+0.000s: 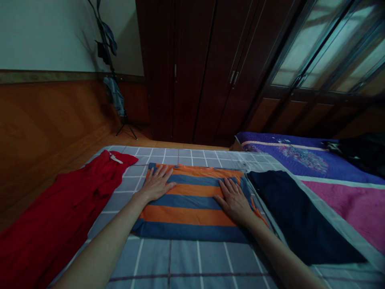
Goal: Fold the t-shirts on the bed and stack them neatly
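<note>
An orange and blue striped garment (pixel 192 200) lies folded into a rough rectangle on the grey checked bed cover (pixel 183 261). My left hand (pixel 157 184) rests flat on its upper left part, fingers spread. On its upper right part lies my right hand (pixel 234 200), palm down, fingers stretched out and slightly apart. Neither hand grips the cloth. Some orange fabric sticks out beside my right wrist. To the left is a crumpled red garment (pixel 69 208) with a white label. A dark navy folded cloth (pixel 300 216) lies to the right.
A second bed with a purple and pink cover (pixel 300 156) adjoins at the right, with a dark pile (pixel 361 150) on it. Behind stand a dark wooden wardrobe (pixel 192 80) and, at the back left, a clothes stand (pixel 112 72).
</note>
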